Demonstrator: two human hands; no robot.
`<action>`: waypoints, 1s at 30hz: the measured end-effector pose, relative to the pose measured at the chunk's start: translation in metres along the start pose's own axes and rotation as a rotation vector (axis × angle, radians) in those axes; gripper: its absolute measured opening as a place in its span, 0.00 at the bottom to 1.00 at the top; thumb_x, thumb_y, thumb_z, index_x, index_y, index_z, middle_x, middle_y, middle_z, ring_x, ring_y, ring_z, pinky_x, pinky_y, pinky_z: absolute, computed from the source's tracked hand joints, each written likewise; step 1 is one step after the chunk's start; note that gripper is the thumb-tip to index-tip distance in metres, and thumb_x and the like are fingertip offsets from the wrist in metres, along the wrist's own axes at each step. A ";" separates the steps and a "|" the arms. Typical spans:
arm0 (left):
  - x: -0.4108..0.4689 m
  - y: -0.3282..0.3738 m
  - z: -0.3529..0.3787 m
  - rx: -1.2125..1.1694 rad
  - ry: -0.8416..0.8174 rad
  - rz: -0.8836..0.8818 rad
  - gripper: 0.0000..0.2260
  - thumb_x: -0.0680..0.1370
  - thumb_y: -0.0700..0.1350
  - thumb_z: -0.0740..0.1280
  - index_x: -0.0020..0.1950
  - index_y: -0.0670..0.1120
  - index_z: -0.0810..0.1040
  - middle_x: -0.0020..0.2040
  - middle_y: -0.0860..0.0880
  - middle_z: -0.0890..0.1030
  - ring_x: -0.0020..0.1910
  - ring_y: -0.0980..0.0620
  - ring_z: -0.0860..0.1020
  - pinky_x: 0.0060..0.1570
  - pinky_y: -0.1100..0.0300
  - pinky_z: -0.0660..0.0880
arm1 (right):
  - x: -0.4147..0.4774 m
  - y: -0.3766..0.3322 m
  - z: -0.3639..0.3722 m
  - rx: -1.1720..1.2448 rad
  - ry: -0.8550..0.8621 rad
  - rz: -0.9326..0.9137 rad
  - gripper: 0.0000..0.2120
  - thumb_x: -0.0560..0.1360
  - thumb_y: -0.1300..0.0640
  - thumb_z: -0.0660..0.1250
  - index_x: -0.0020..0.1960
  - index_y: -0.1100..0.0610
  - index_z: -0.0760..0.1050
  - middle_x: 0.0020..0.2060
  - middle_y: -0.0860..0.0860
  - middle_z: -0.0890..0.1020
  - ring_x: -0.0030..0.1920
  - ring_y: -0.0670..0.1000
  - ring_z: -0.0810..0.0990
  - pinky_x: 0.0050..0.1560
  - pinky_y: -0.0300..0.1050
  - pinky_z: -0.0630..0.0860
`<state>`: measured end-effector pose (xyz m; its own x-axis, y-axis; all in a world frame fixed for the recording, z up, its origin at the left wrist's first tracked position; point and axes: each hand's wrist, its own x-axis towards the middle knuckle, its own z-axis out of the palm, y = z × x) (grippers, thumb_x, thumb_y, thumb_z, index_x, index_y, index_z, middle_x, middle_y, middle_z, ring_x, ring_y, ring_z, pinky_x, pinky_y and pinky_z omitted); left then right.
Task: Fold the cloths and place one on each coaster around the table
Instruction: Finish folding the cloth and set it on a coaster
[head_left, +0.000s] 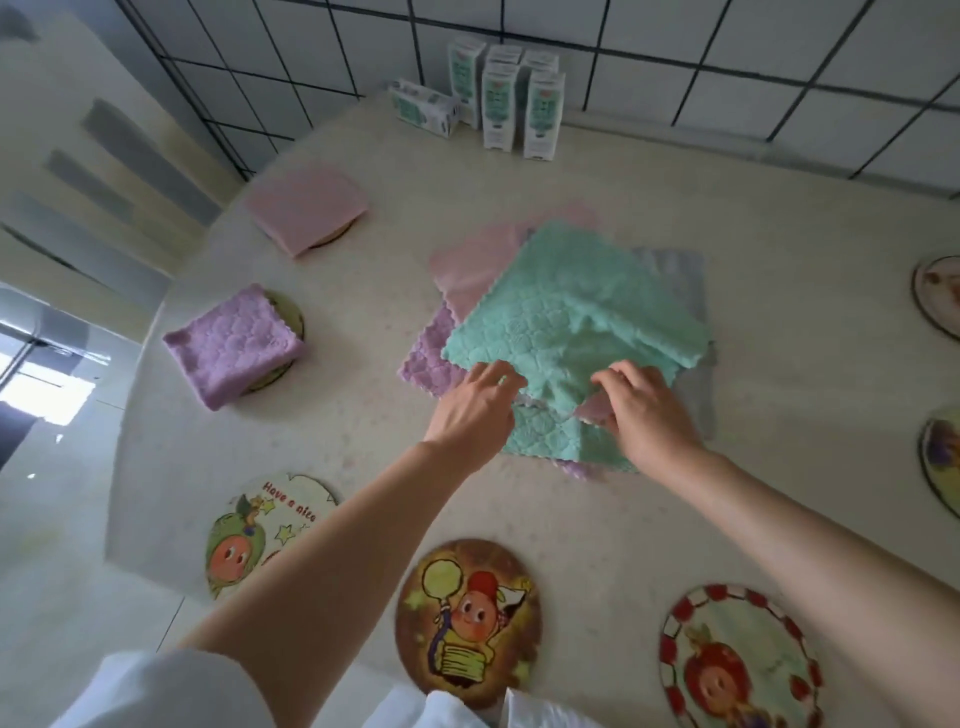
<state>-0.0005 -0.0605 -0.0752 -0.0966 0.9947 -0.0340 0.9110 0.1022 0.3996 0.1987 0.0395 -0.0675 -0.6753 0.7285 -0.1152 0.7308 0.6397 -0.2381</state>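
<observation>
Your left hand and right hand both pinch the near edge of the green cloth, topmost on the pile at mid counter. Folded pink cloth and purple cloth sit on coasters along the left edge.

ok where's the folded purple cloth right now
In the head view the folded purple cloth sits on a coaster at the left of the table, nearer than the folded pink cloth and left of the pile.
</observation>
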 end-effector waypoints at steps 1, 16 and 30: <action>0.005 0.009 0.003 0.024 -0.004 0.044 0.20 0.75 0.36 0.65 0.66 0.46 0.73 0.66 0.48 0.73 0.65 0.47 0.70 0.59 0.50 0.74 | 0.000 0.007 -0.001 -0.028 -0.012 -0.019 0.22 0.66 0.68 0.72 0.59 0.59 0.74 0.53 0.55 0.76 0.50 0.61 0.73 0.46 0.56 0.77; 0.059 0.033 0.014 -0.003 0.131 0.128 0.18 0.72 0.40 0.72 0.61 0.46 0.78 0.57 0.49 0.80 0.57 0.48 0.76 0.60 0.51 0.73 | -0.001 0.035 -0.069 0.538 -0.036 -0.049 0.05 0.72 0.61 0.67 0.43 0.55 0.71 0.37 0.51 0.79 0.37 0.53 0.78 0.39 0.50 0.73; 0.099 -0.015 -0.096 -0.422 0.275 -0.395 0.17 0.75 0.29 0.64 0.57 0.44 0.81 0.50 0.44 0.82 0.33 0.53 0.75 0.26 0.75 0.69 | 0.058 0.046 -0.142 0.344 0.200 0.057 0.12 0.73 0.66 0.63 0.52 0.56 0.80 0.47 0.54 0.84 0.49 0.55 0.81 0.46 0.43 0.72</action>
<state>-0.0622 0.0361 0.0031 -0.5432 0.8387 -0.0383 0.5549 0.3929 0.7333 0.2074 0.1466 0.0518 -0.5767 0.8157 0.0445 0.6677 0.5020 -0.5497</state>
